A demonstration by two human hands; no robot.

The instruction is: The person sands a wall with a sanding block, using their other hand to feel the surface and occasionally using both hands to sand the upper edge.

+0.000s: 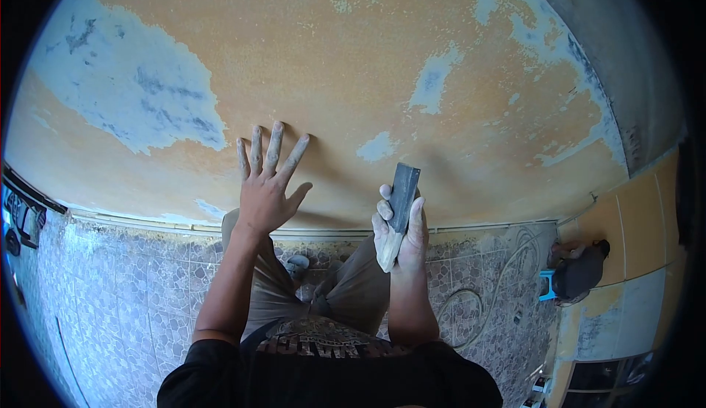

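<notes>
I see the orange wall (353, 62) filling the upper view, its paint worn off in blue-grey patches at 10 and 1 o'clock. Below it lies the patterned tile floor (132, 298), with a hose (485, 298) looped at 4 o'clock. A second person (577, 272) crouches by the wall at 3 o'clock. My left hand (266, 187) is raised, arm extended, palm flat on the wall with fingers spread wide and holding nothing. My right hand (401, 235), just right of centre, is closed around the handle of a scraper (403, 191), blade up against the wall.
</notes>
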